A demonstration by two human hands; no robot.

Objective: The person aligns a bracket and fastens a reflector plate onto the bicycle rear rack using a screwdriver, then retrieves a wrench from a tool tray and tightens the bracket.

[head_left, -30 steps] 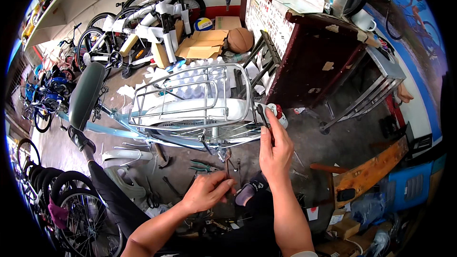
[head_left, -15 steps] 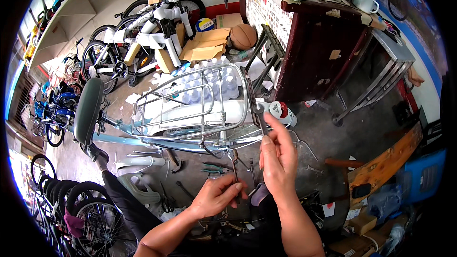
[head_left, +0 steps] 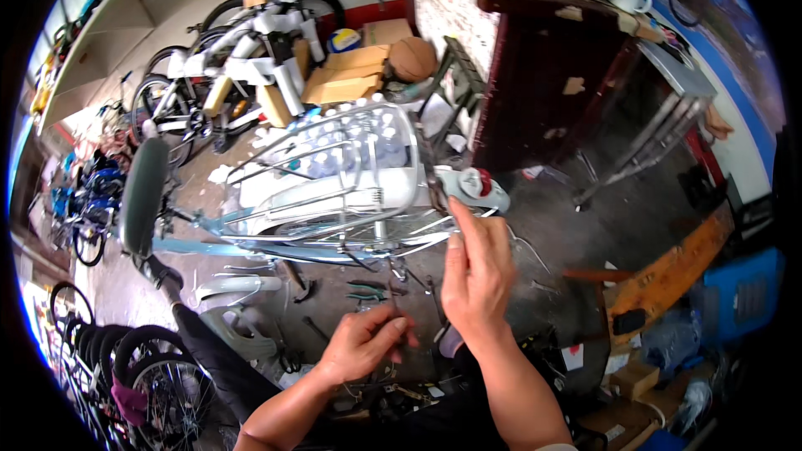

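A light-blue bicycle with a chrome rear rack (head_left: 334, 175) lies across the middle, its white rear mudguard (head_left: 334, 196) under the rack. My right hand (head_left: 480, 276) is closed on a dark metal wrench (head_left: 440, 192), index finger stretched along it. The wrench's upper end is at the rack's rear end, near the red tail reflector (head_left: 479, 183); motion blur hides whether it touches a nut. Lower and to the left, my left hand (head_left: 363, 347) pinches a slim metal tool (head_left: 393, 296), seemingly another wrench, pointing up toward the wheel axle. The bicycle's dark saddle (head_left: 144, 196) is at left.
On the floor below the bicycle lie green-handled pliers (head_left: 365, 290), a hammer (head_left: 298, 282) and a white mudguard piece (head_left: 238, 286). Bottles (head_left: 359, 142) stand behind the rack. A dark red cabinet (head_left: 555, 92) is at far right, a wooden board (head_left: 668, 280) at near right.
The view has shifted slightly, so the bicycle sits a little further left. My right hand has tilted with the wrench at the rack's end. My left hand still holds its slim tool.
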